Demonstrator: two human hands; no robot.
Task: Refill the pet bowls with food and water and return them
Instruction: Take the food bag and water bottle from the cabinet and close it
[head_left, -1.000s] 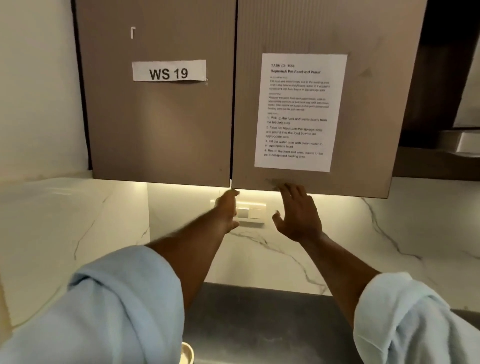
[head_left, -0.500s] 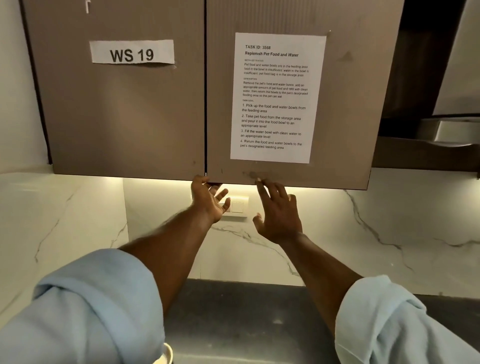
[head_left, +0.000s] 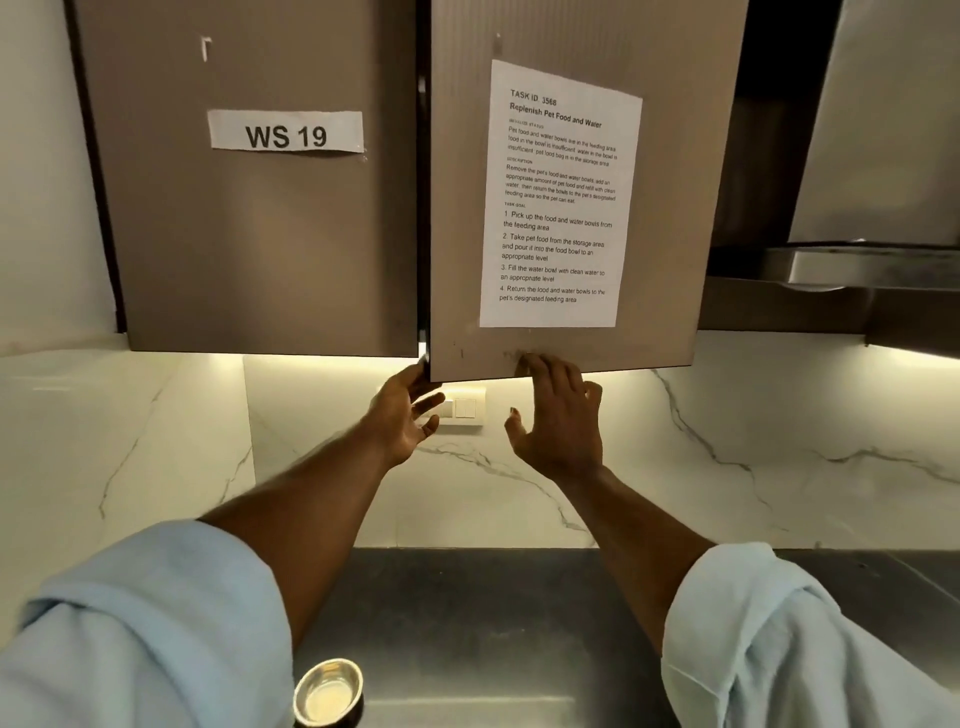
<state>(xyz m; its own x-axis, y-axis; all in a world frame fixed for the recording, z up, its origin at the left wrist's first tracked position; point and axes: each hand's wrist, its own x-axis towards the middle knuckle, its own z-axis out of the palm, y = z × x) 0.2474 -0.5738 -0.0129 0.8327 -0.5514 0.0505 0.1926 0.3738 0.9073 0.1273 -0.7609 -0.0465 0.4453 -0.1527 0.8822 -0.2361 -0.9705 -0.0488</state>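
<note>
While left grip (head_left: 402, 415) and right grip (head_left: 558, 423), spread open, touch the door (head_left: 667, 249) edge, the bowl (head_left: 328, 693) sits well below.

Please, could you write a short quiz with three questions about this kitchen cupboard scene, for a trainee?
1. True or false: the right door stands slightly ajar.
2. Which door carries the task sheet? A) the one marked WS 19 B) the right one C) neither
3. Fill in: the metal bowl stands on the dark ____.

Key: 1 true; 2 B; 3 counter.
</note>
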